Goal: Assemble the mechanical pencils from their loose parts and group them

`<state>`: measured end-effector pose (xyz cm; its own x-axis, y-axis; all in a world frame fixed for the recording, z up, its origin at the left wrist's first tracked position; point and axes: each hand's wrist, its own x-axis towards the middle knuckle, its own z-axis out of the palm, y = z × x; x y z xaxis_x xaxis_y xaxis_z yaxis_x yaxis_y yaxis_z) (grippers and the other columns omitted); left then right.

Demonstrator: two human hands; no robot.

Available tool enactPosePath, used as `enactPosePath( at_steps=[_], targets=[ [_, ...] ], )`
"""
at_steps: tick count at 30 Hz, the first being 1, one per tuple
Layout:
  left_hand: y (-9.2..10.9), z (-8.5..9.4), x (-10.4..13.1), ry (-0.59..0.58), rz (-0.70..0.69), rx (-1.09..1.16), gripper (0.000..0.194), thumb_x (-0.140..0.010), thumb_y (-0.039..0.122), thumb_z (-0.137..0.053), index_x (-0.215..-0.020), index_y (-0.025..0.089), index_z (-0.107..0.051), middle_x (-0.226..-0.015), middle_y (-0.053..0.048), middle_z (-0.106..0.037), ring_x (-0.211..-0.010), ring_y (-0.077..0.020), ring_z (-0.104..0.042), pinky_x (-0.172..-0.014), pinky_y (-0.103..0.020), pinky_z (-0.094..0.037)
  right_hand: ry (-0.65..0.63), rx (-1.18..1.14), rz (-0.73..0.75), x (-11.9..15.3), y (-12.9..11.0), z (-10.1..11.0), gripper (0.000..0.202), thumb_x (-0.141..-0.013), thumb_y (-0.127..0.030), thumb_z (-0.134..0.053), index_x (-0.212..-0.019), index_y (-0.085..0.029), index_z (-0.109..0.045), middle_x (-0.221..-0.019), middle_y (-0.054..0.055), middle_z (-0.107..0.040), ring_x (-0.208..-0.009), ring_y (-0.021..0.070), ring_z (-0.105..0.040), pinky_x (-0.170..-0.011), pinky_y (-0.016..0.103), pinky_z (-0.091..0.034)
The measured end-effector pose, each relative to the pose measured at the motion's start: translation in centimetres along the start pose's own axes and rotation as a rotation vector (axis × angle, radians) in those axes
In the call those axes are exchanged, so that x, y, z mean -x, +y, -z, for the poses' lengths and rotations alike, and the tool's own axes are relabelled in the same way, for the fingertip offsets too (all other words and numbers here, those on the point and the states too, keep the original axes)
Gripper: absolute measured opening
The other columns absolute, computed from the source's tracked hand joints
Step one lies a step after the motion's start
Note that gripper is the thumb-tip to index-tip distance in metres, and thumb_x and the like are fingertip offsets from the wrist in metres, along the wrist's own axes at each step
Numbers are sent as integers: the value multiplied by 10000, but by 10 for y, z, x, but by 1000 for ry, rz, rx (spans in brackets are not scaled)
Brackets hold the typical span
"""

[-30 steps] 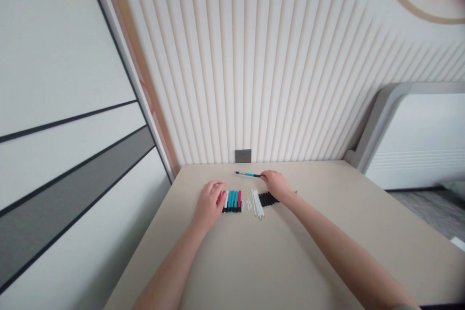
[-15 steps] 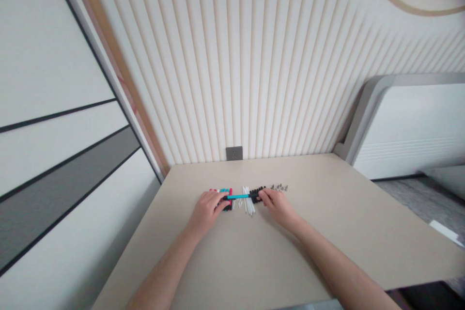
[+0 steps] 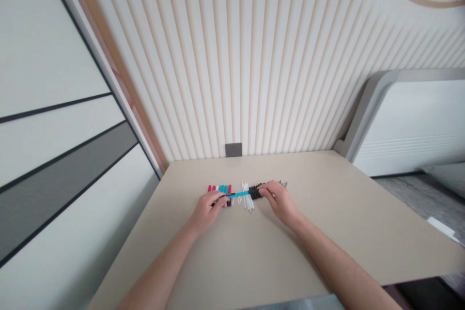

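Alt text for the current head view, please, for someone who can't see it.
Two bare hands, left and right, hold a blue-and-black pen between them over a beige table. Beneath and around it lie a row of coloured barrels, thin white rods and short black pieces.

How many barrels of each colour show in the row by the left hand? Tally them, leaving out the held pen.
Red barrels: 3
White barrel: 1
Teal barrels: 3
Total: 7
The held pen, also teal, is not counted.
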<state>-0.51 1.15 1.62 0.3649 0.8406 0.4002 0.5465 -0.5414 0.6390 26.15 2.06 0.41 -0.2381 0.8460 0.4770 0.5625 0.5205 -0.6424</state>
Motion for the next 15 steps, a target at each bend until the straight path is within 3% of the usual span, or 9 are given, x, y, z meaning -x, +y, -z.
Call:
enactPosePath(
  at_steps=[5, 9, 11, 15],
  targets=[
    [-1, 1, 0, 36, 67, 32, 309, -955, 357, -448, -823, 176, -662, -718, -6, -681, -667, -137, -610, -669, -240, -467, -33, -84, -37, 0, -1, -2, 296, -935, -418, -479, -1010, -206, -670, -912, 69, -680, -836, 190, -594, -763, 297, -458],
    [-1, 2, 0, 40, 55, 42, 308, -956, 347, -445, -823, 170, -658, -715, -12, -674, -672, -138, -612, -671, -237, -463, -74, -131, -121, -1, -1, -2, 389, -970, -406, -384, -865, -184, -686, -792, 50, -674, -734, 164, -590, -686, 269, -443],
    [0, 2, -1, 44, 52, 43, 305, -954, 351, -448, -823, 171, -656, -709, -11, -670, -671, -140, -610, -676, -239, -463, -71, -161, -135, -2, -1, -2, 342, -939, -419, -453, -847, -186, -687, -776, 39, -670, -721, 163, -585, -677, 267, -441],
    [-1, 1, 0, 47, 73, 48, 296, -946, 357, -460, -826, 174, -658, -711, -9, -673, -682, -145, -613, -717, -248, -468, -23, -218, -169, -2, 2, -3, 296, -862, -433, -576, -987, -187, -683, -840, 40, -681, -741, 167, -584, -679, 273, -451]
  ],
)
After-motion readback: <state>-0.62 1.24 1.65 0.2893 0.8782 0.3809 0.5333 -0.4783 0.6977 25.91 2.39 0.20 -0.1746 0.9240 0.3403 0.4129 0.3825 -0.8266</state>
